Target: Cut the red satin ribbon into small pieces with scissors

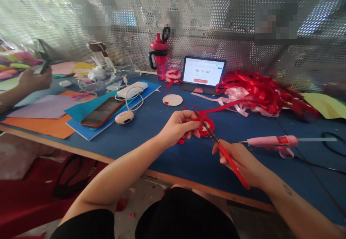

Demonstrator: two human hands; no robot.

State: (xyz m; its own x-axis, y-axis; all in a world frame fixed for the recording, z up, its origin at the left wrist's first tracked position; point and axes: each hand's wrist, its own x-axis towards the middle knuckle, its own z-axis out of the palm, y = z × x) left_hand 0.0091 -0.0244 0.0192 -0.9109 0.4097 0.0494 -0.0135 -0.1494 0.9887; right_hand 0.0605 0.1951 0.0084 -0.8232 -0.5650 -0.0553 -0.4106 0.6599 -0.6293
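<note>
The left hand [178, 126] clamps its fingers on a red ribbon rosette [207, 126] lying just right of them, while the right hand [238, 159] curls its fingers around red-handled scissors [233, 167] (blades slanting up-left across the rosette, toward the left fingers).

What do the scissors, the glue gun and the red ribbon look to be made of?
The scissors seem to have glossy red plastic handles and steel blades, going by the grey metallic sheen. The glue gun looks like smooth pink moulded plastic. The red ribbon looks like satin, with shiny, soft-looped folds, though its exact fibre can't be told.
</note>
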